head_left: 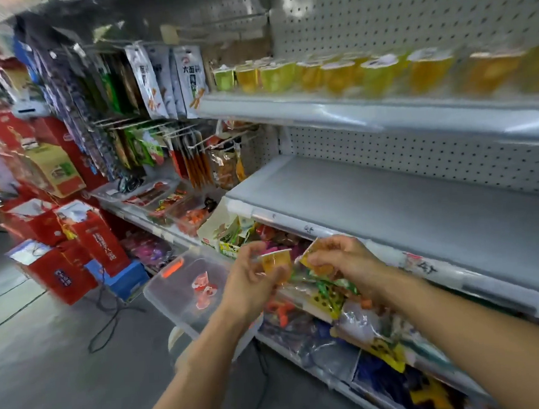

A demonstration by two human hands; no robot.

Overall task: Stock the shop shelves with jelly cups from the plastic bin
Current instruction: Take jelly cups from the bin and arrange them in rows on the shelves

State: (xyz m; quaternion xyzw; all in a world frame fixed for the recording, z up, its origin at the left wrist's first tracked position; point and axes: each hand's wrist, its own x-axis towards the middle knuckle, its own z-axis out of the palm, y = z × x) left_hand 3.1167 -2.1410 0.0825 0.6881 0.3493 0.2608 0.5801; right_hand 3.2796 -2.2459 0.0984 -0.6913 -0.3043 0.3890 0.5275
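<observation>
My left hand grips an upright orange jelly cup in front of the shelves. My right hand pinches a second orange jelly cup, tilted on its side. Both hands hover just right of the clear plastic bin, which holds a few red jelly cups. A row of several yellow and green jelly cups stands on the upper shelf. The middle shelf below it is bare.
Snack packets fill the lower shelves under my hands. Hanging packets cover the pegboard to the left. Red gift boxes are stacked on the floor at left, with a black cable lying beside them.
</observation>
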